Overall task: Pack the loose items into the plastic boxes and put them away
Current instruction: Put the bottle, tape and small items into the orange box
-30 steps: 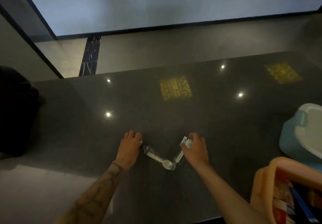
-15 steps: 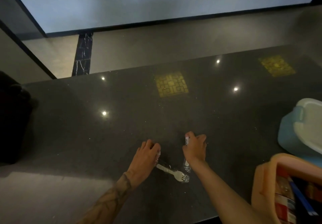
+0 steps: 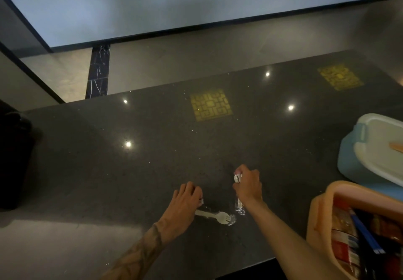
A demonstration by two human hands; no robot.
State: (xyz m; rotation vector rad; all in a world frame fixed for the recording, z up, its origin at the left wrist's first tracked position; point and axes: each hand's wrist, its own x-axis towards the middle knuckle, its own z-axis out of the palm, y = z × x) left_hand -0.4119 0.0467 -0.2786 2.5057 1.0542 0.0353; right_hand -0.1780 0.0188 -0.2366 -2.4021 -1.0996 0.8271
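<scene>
Fingers (image 3: 193, 190) of the left hand (image 3: 185, 201) pinch the handle end of a wrapped plastic fork (image 3: 214, 215) lying on the surface (image 3: 152, 159); the right hand (image 3: 248, 187) grips another wrapped utensil (image 3: 239, 204). Both look light and stiff, their film slippery; the handles offer the best hold.

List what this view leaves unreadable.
Head view only.
Under the grip of the right hand: wrapped utensil, type unclear.
Under the left hand: handle end of the wrapped fork.
Cut by right edge: orange box, contents blurred; blue box.
Too dark: black object, left edge.

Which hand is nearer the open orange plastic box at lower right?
Right. The right hand is just left of the orange box; the left hand lies farther left.
</scene>
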